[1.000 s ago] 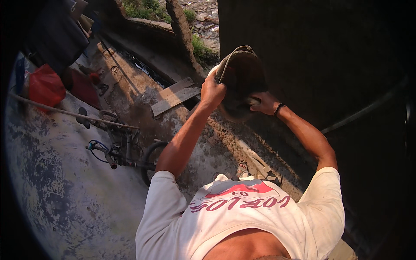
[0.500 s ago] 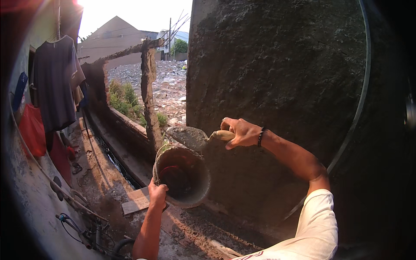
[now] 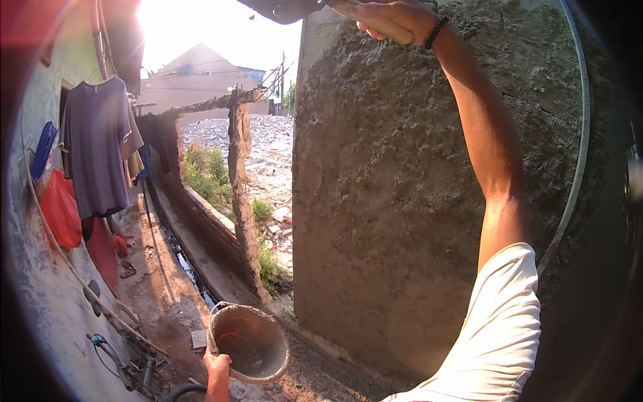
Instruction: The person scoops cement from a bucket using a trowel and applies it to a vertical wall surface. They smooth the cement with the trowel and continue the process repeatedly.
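My left hand point(image 3: 217, 370), low in the view, is closed on the left edge of a mortar-crusted bucket point(image 3: 271, 338), where its thin handle runs. The bucket tilts so that its inside shows, with a little dark grey stuff at the bottom. High up, my right hand point(image 3: 414, 19) is wrapped round the wooden handle of a trowel point(image 3: 284, 8). The trowel's blade is partly cut off by the upper edge and dark against the sky. Beside it stands a rough, mortar-covered wall point(image 3: 388, 194); whether the blade touches it I cannot tell.
On the left, clothes point(image 3: 100, 147) and a red plastic bag point(image 3: 61, 211) hang along a painted wall. Below lie bicycle parts point(image 3: 137, 365). A narrow drain point(image 3: 191, 271) runs beside a low wall. Past a broken post point(image 3: 242, 194) spreads rubble point(image 3: 271, 147).
My right hand has swung the trowel up from over the bucket's mouth to the top of the view. The bucket and my left hand now sit lower in view.
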Tool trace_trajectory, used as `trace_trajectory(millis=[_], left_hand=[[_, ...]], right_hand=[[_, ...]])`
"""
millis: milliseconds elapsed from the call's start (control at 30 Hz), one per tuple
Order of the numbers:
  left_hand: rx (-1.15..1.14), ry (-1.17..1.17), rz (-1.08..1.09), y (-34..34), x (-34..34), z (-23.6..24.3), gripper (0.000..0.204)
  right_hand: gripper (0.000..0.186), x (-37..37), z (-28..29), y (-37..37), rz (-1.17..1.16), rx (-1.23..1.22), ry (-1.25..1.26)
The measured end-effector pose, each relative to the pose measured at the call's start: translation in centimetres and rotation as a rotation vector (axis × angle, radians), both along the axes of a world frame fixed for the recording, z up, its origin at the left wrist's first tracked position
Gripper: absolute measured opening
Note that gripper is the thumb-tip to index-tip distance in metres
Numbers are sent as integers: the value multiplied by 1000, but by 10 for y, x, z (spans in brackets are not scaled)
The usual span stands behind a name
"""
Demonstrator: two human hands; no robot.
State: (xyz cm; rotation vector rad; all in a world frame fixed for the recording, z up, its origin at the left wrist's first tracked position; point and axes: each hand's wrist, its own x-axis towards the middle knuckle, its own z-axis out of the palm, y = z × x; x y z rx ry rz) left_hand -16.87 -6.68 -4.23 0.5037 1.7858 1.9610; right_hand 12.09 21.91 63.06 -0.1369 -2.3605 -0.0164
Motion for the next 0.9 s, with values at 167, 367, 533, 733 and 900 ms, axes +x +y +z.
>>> trace_trajectory(millis=[167,367,533,733,900], left_hand=[[-164,-27,51,-10,11,-33,63],[-327,-95,23,-14,12,-60,62],[-140,-181,-95,-6,-1,-116,65],[-250,-213,-378,37,23,-102,62],[125,-177,-494,39,39,-101,64]], right_hand=[[52,82,78,120,-442,-66,740],[58,212,15,93,-576,-1,779],[27,185,-176,3,-745,-479,459],[15,185,-435,-77,-881,-1142,-81],[20,105,-567,-179,-603,-1703,-149]])
